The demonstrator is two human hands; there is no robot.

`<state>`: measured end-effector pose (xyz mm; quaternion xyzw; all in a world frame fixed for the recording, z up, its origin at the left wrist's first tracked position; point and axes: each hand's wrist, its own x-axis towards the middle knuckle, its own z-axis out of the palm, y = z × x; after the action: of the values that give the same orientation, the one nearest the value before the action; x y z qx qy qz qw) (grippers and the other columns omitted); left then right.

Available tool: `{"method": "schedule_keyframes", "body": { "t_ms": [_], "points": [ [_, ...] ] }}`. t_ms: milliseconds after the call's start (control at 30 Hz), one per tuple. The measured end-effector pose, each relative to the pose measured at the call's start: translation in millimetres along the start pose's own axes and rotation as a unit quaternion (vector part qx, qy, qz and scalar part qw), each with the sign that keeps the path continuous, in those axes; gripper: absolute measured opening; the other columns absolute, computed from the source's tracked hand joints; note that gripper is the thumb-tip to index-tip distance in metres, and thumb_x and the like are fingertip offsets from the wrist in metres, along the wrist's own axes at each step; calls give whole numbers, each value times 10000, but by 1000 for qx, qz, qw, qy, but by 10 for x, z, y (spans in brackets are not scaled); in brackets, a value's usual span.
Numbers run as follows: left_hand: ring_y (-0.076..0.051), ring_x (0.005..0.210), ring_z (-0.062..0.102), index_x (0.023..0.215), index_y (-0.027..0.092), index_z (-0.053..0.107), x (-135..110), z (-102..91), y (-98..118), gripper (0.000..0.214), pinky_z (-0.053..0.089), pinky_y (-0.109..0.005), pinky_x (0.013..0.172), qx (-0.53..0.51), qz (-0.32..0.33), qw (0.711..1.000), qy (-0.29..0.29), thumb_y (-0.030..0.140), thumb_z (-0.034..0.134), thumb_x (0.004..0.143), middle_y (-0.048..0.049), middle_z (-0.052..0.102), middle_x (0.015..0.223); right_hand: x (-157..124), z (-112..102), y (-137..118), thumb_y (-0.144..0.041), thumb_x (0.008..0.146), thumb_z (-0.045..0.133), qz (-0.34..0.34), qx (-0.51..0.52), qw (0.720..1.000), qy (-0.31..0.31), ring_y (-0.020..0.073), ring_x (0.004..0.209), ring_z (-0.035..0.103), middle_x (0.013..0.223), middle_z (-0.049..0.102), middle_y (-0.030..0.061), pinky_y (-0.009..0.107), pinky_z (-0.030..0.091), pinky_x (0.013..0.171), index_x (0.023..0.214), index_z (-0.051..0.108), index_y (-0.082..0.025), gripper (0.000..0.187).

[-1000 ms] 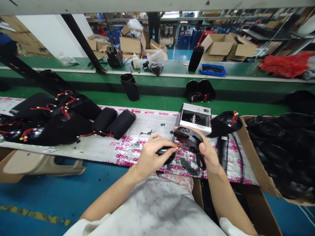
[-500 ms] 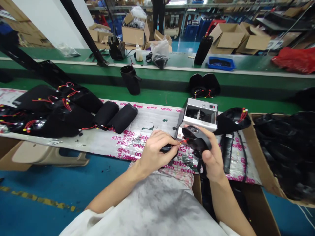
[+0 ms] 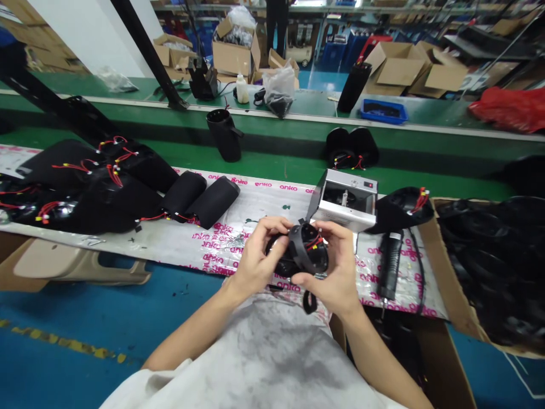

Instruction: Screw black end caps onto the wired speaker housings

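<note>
In front of my body, both hands are around a black round plastic housing (image 3: 303,241) with red wires inside its opening. My right hand (image 3: 336,270) grips it from the right, thumb below and fingers at the upper rim. On the left, my left hand (image 3: 259,255) is closed on a dark rounded part (image 3: 281,262) pressed against the housing; its exact kind is partly hidden by the fingers. A black strap loop (image 3: 310,302) hangs below. Just behind the hands stands a silver screw feeder box (image 3: 347,199).
An electric screwdriver (image 3: 390,264) with a cable lies right. Several black fabric speaker bodies (image 3: 106,193) with red wires fill the left side. A carton (image 3: 453,272) of black parts borders the right; a beige plastic stool (image 3: 72,261) is lower left. A black cylinder (image 3: 224,136) stands behind.
My left hand has let go of the wire ends and now holds the dark part against the housing. My right hand moved left and turned the housing, its opening now showing the wires.
</note>
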<state>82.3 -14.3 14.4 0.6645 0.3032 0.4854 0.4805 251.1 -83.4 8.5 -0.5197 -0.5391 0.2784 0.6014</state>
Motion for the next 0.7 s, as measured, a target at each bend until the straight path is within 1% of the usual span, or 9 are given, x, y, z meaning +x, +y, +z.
{"method": "schedule_keyframes", "body": {
  "t_ms": [100, 200, 267, 367, 433, 500, 567, 633, 700],
  "points": [
    [-278, 1311, 711, 1280, 226, 665, -38, -50, -84, 322, 581, -442, 1152, -117, -61, 991, -1, 466, 540, 1105, -120, 738, 1351, -27, 220, -57, -716, 685, 993, -37, -102, 994, 29, 357, 1307, 605, 1377, 619, 105, 541, 483, 1172, 1454, 545, -309, 979],
    [-296, 1335, 697, 1314, 231, 718, -19, -94, -127, 381, 547, -438, 1191, -101, -72, 990, -60, 502, 604, 1071, -101, 760, 1368, -58, 274, -29, -706, 684, 1001, -52, -147, 988, 6, 376, 1314, 584, 1421, 600, 120, 587, 460, 1184, 1549, 472, -318, 1086],
    [-298, 1313, 711, 1284, 233, 745, 10, -119, -142, 334, 539, -438, 1189, -64, -81, 990, -93, 453, 608, 1074, -87, 784, 1338, -89, 222, 41, -697, 858, 879, -21, -75, 997, -31, 364, 1400, 544, 1540, 536, 115, 581, 433, 1234, 1621, 413, -343, 961],
    [-295, 1293, 727, 1289, 237, 759, 46, -129, -171, 335, 547, -439, 1162, -30, -92, 988, -118, 425, 547, 1109, -80, 794, 1345, -165, 140, 164, -519, 1104, 596, 40, 67, 997, -28, 299, 1510, 491, 1670, 454, 61, 527, 392, 1300, 1641, 406, -381, 586],
    [-290, 1283, 735, 1281, 236, 768, 61, -113, -184, 351, 556, -434, 1151, -32, -88, 989, -115, 430, 518, 1128, -81, 800, 1335, -235, 140, 220, -424, 1136, 541, 62, 93, 994, -10, 266, 1543, 473, 1675, 468, 43, 499, 356, 1334, 1616, 445, -376, 491],
    [-283, 1304, 729, 1284, 237, 767, 66, -101, -157, 358, 553, -435, 1168, -31, -84, 989, -113, 415, 488, 1147, -85, 795, 1340, -307, 183, 250, -409, 1126, 576, 78, 100, 992, 0, 252, 1544, 480, 1645, 509, 52, 478, 357, 1338, 1578, 488, -350, 464],
    [-280, 1385, 683, 1348, 253, 731, 52, -130, -54, 334, 522, -452, 1222, -4, -58, 993, -98, 391, 496, 1154, -90, 754, 1415, -345, 235, 265, -431, 1086, 657, 105, 117, 987, 23, 258, 1496, 532, 1597, 560, 68, 467, 419, 1295, 1522, 533, -326, 465],
    [-301, 1442, 637, 1389, 288, 694, 2, -224, 132, 309, 495, -509, 1262, 35, 12, 996, -76, 405, 561, 1136, -92, 707, 1475, -314, 246, 257, -485, 1024, 741, 124, 135, 982, 42, 283, 1418, 596, 1550, 603, 92, 474, 494, 1220, 1464, 567, -303, 507],
    [-338, 1402, 652, 1343, 317, 705, -86, -370, 363, 302, 534, -573, 1222, 85, 70, 991, -79, 480, 621, 1104, -97, 712, 1441, -196, 174, 193, -553, 961, 807, 121, 144, 981, 46, 304, 1354, 638, 1513, 628, 109, 489, 529, 1177, 1427, 588, -293, 577]
  ]
}}
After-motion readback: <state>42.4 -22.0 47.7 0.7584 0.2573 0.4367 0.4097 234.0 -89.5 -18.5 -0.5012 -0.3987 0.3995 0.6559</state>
